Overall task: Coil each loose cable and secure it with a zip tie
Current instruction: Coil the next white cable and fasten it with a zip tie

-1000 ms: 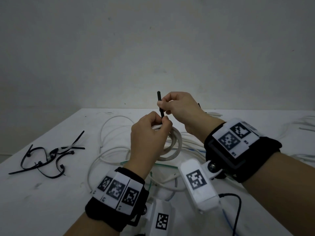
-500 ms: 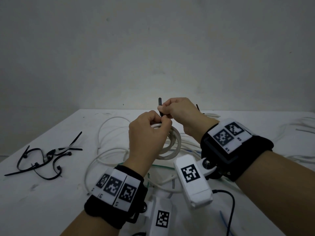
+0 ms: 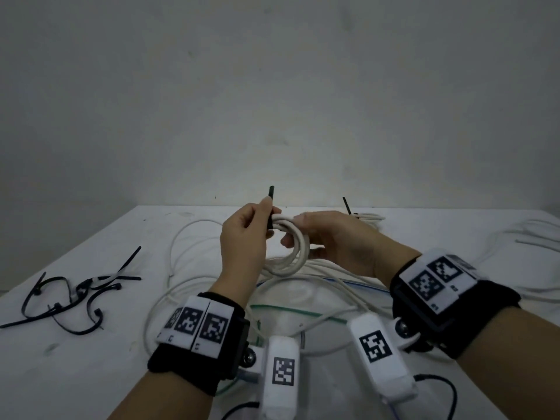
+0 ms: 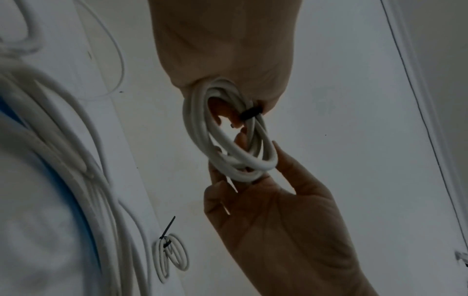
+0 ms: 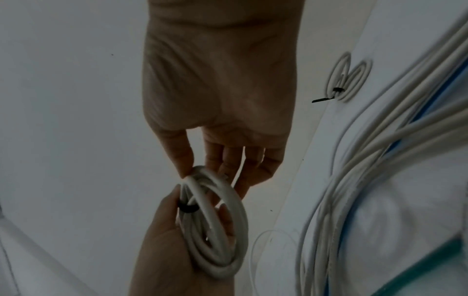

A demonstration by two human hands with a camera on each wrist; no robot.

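Note:
A white cable is wound into a small coil (image 3: 298, 253) held above the table between both hands. A black zip tie (image 3: 270, 204) wraps the coil's top left, its tail pointing up. My left hand (image 3: 266, 227) grips the coil at the tie, thumb against the tail; in the left wrist view the tie's band (image 4: 250, 113) shows at its fingers. My right hand (image 3: 295, 233) pinches the coil's right side between thumb and fingers, clear in the right wrist view (image 5: 202, 173). The tie's head is hidden by my left hand.
Several loose black zip ties (image 3: 75, 294) lie at the table's left. Loose white cables (image 3: 188, 286) with a blue and a green one sprawl under my hands. A tied coil (image 3: 368, 217) sits at the back; more cables (image 3: 527, 237) lie far right.
My right hand has let go of the zip tie's tail and moved down to pinch the coil's right side. The left hand turned outward, still holding coil and tie.

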